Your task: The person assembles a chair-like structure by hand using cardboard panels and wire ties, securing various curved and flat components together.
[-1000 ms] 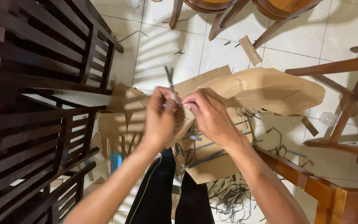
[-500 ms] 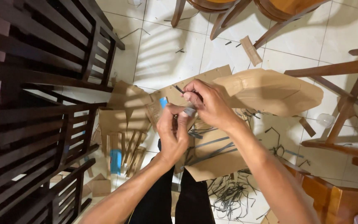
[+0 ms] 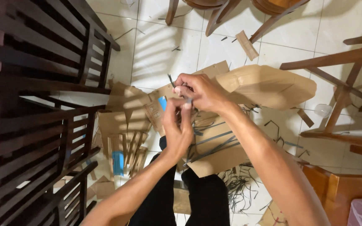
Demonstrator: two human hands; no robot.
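My right hand (image 3: 200, 91) pinches a thin dark strip (image 3: 171, 80) whose end sticks up to the left of the fingers. Just below it, my left hand (image 3: 177, 125) has its fingertips closed on the lower part of the same strip, touching the right hand. Both hands hover above flat cardboard pieces (image 3: 214, 146) on the tiled floor, where several more dark strips (image 3: 208, 140) lie. My legs in black trousers (image 3: 197, 196) are under my forearms.
Dark wooden chairs (image 3: 42, 96) crowd the left side. Lighter wooden chair legs (image 3: 340, 83) stand at the right and top. A large folded cardboard piece (image 3: 269, 86) lies right of my hands. Cut cardboard slats (image 3: 126, 146), a blue item (image 3: 118, 161) and dark offcuts (image 3: 239, 188) litter the floor.
My left hand has dropped from beside the right hand to just below it. The strip's tip has shifted slightly left; the right hand has stayed near the same place.
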